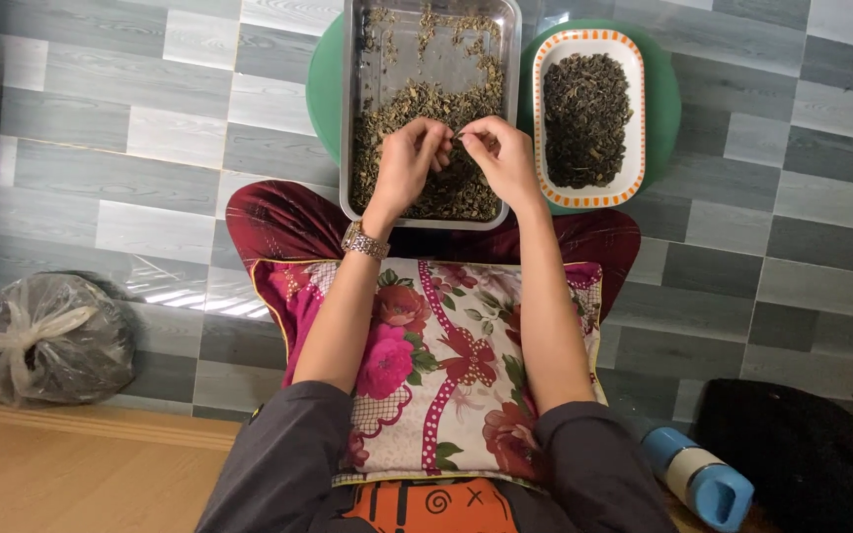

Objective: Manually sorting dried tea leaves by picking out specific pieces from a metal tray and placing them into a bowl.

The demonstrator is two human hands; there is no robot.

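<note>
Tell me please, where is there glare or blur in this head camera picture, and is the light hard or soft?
In the head view, glare shows as bright streaks on the grey tiled floor beside the knotted clear plastic bag; the rectangular metal tray reflects only faintly; light is soft, shadows weak; left hand and right hand look slightly blurred at the fingertips.

A knotted plastic bag (51, 339), grey-clear and bulging with dark contents, is seen on the tiled floor at the left, beside the wooden edge; its white handles are tied at the left side; no labels, signs or screens are seen
</note>
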